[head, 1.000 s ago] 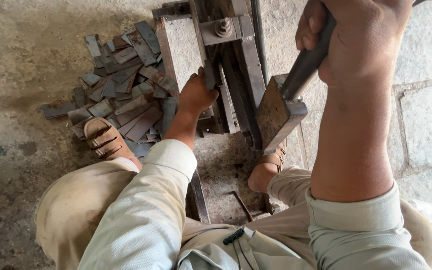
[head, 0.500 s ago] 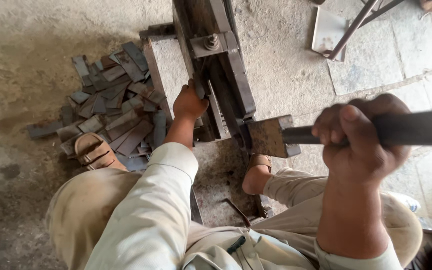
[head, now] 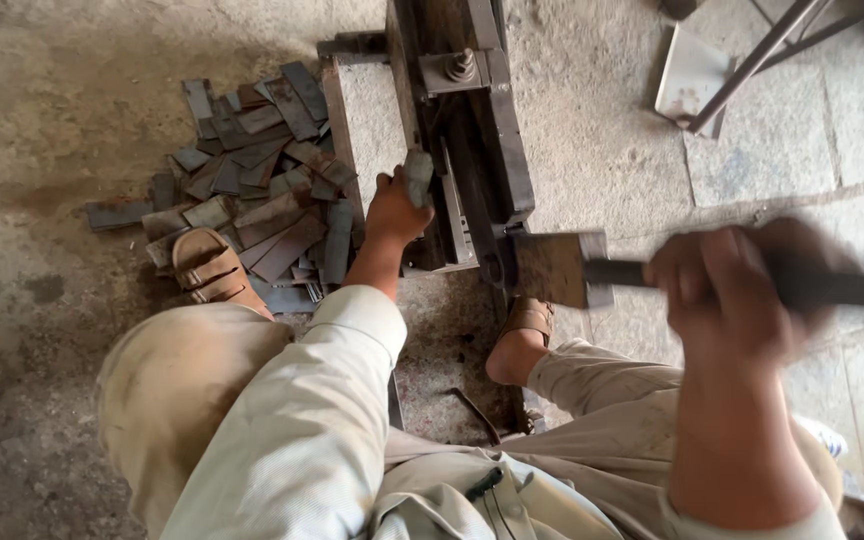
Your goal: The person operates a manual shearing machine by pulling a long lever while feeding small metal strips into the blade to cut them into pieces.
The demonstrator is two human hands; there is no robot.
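Lever bar (head: 752, 285) lower now over stone floor (head: 642, 170)

A rough metalworking workshop, with the work going on at floor level.

A heavy iron lever shear (head: 472, 150) is standing bolted together on a stained concrete floor (head: 42, 90), with a heap of cut grey metal strips (head: 252, 190) lying beside it. A person in sandals is sitting on the ground, the right hand (head: 742, 290) gripping the long steel lever handle (head: 852, 288). Stone paving slabs (head: 782, 150) and a loose metal plate (head: 690, 80) are lying nearby.
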